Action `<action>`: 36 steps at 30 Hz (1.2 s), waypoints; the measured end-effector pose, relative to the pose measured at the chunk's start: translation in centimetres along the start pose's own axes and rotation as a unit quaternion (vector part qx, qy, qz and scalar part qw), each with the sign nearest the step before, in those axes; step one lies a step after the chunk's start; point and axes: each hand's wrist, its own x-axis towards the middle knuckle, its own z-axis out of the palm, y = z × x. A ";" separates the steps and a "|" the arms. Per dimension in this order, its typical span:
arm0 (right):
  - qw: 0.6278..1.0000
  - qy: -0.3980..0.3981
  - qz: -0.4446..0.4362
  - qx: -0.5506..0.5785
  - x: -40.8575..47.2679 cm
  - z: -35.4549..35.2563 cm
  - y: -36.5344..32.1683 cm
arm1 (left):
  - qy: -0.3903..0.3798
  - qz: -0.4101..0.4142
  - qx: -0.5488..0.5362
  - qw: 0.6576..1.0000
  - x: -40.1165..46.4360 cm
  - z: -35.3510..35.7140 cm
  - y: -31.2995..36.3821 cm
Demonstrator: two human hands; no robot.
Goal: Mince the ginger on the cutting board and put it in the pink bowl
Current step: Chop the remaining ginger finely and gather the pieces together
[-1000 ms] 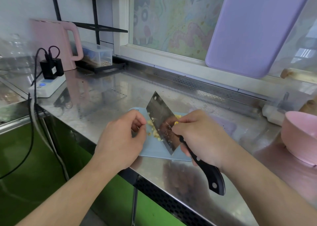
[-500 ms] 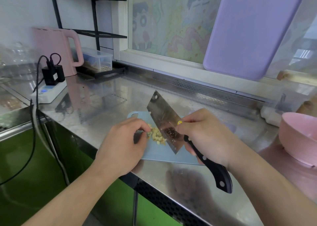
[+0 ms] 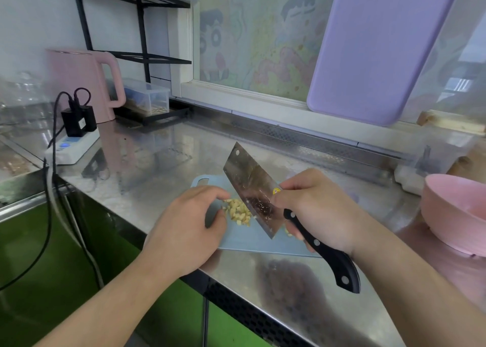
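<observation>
The ginger (image 3: 238,212) lay chopped on the cutting board (image 3: 259,242), touching your left hand's (image 3: 187,228) curled fingertips at their three o'clock. Your right hand (image 3: 317,209) gripped the cleaver (image 3: 253,191), its blade at the pile's three o'clock.

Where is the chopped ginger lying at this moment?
In the head view, the ginger lies in a small pile on the blue cutting board, between the left hand and the cleaver.

The pink bowl (image 3: 452,212) is cut off at the right edge; the right hand (image 3: 318,209) hides part of the cutting board (image 3: 252,238).
</observation>
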 end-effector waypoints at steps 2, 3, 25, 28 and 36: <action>1.000 -0.003 -0.011 -0.002 -0.1 -0.1 -0.2 | 0.007 -0.008 -0.009 1.000 0.0 0.0 -0.1; 1.000 -0.001 -0.019 -0.009 -0.1 -0.1 -0.2 | 0.012 -0.010 -0.016 1.000 0.0 0.0 -0.1; 0.843 0.089 -0.248 -0.469 0.0 -1.0 1.6 | -0.073 0.033 -0.030 0.996 4.6 -4.8 6.4; 0.844 0.107 -0.240 -0.468 0.1 -1.4 1.7 | -0.121 0.002 -0.034 0.992 4.9 -4.5 5.9; 0.833 0.107 -0.255 -0.480 0.5 -1.4 2.3 | -0.191 -0.021 -0.044 0.980 5.9 -3.4 5.6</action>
